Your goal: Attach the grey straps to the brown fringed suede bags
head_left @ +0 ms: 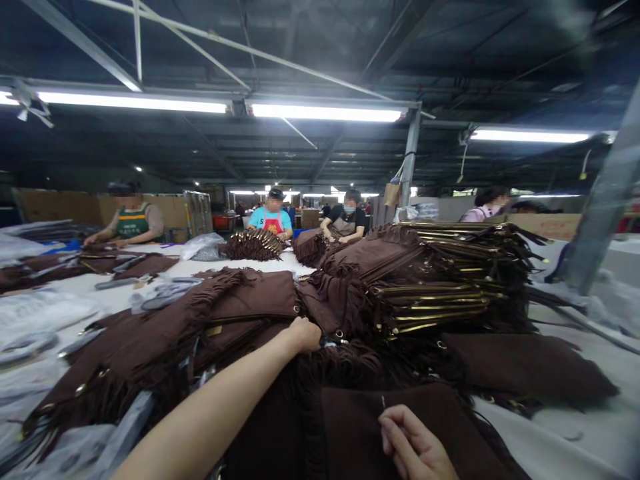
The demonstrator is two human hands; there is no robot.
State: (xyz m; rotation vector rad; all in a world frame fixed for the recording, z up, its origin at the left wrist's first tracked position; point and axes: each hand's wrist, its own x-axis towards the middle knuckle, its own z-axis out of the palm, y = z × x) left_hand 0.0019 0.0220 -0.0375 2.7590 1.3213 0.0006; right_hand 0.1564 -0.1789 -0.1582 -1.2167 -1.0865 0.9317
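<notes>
My left hand (303,335) reaches out with its fingers curled at the corner of a dark brown fringed bag (255,293), beside a small metal ring. What its fingers grip is hidden. Nearer to me, my right hand (413,443) is closed in a pinch above another brown fringed bag (350,427) that lies flat. A thin, pale, pointed thing (383,401) sticks up from its fingertips; its kind is too small to make out. Between the hands spreads a mass of dark fringe (335,367).
A high stack of brown bags with gold zippers (440,303) stands to the right. More bags (135,340) and clear plastic wrapping (40,313) lie at left. Several co-workers sit across the white table (195,267). A metal post (607,193) rises at far right.
</notes>
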